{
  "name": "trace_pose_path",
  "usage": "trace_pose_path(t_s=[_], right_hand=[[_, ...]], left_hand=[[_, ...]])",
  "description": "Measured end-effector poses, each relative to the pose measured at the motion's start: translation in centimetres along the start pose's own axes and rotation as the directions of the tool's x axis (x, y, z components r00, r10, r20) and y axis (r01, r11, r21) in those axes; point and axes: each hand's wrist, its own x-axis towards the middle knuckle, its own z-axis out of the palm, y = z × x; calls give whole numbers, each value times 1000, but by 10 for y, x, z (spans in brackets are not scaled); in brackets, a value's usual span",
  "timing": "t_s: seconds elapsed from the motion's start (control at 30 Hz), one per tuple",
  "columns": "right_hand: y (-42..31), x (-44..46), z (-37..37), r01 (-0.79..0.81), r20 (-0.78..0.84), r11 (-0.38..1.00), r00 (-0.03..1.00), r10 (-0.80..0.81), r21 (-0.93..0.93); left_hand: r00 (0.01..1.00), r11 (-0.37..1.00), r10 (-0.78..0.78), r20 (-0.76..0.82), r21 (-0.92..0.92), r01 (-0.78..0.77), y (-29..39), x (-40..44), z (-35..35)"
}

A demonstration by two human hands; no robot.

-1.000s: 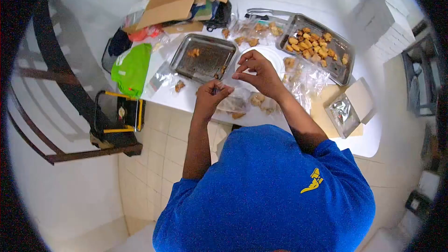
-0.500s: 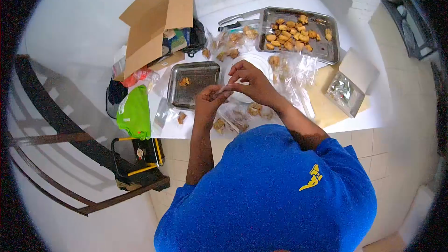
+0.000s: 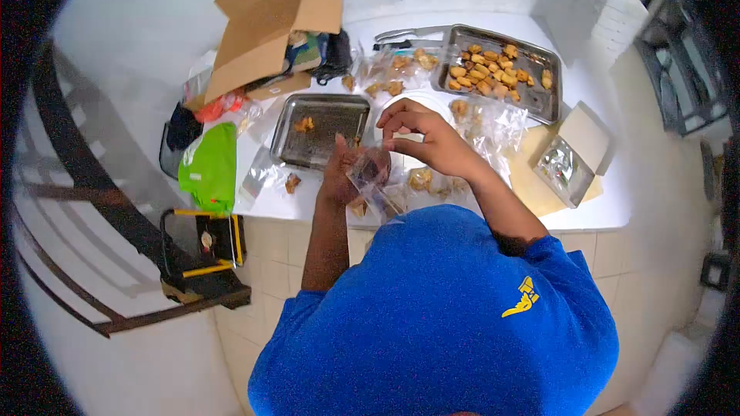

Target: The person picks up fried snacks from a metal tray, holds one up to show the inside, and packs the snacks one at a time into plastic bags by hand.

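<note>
A clear plastic bag [image 3: 368, 177] lies across the palm of my left hand [image 3: 343, 173], whose fingers curl around it near the front of the white table. My right hand [image 3: 424, 135] is closed in a pinch at the bag's upper edge, above a white plate [image 3: 438, 102]. What sits between its fingertips is too small to make out. Behind my left hand, a dark metal tray [image 3: 320, 146] bears a few brown food pieces [image 3: 305, 124]. Bagged food pieces [image 3: 420, 179] lie just right of the bag.
A larger tray [image 3: 551, 112] with several golden pieces [image 3: 493, 69] stands at the back right, beside a knife [image 3: 397, 34]. An open carton [image 3: 258, 31] and a green bag [image 3: 210, 166] are at the left. A small white box [image 3: 566, 173] stands at the right.
My left hand has turned and opened somewhat, and the clear bag now shows spread over it. My right hand has drawn slightly away from the left fingertips. The camera view has shifted.
</note>
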Motion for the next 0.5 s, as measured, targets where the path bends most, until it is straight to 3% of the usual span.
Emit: trace_pose_path(t_s=[0.03, 0.1, 0.17, 0.2, 0.3, 0.37, 0.43, 0.5], right_hand=[[-2, 2, 3, 158, 42, 985, 987, -156, -69], [-16, 4, 10, 239, 134, 944, 968, -213, -228], [-31, 9, 19, 314, 201, 903, 944, -263, -292], [-35, 10, 26, 305, 247, 893, 941, -230, -330], [-49, 17, 64, -122, 215, 967, 961, 171, -225], [-21, 14, 89, 197, 414, 925, 909, -47, -326], [-10, 23, 113, 529, 511, 768, 801, -312, -360], [-4, 40, 140, 475, 512, 876, 773, -374, -78]], left_hand=[[999, 987, 19, 48, 157, -27, 5, -4, -2], [975, 958, 77, -210, 286, -14, 16, -18, 6], [967, 820, 135, -216, 572, 13, 34, -36, 0], [968, 827, 118, -220, 561, 27, 35, -47, -11], [873, 676, 138, -468, 688, 263, 39, -81, -12], [784, 648, 269, -560, 707, 283, 32, -105, -14], [691, 603, 393, -607, 737, 305, 25, -128, -14], [646, 524, 425, -634, 754, 396, 21, -153, -22]])
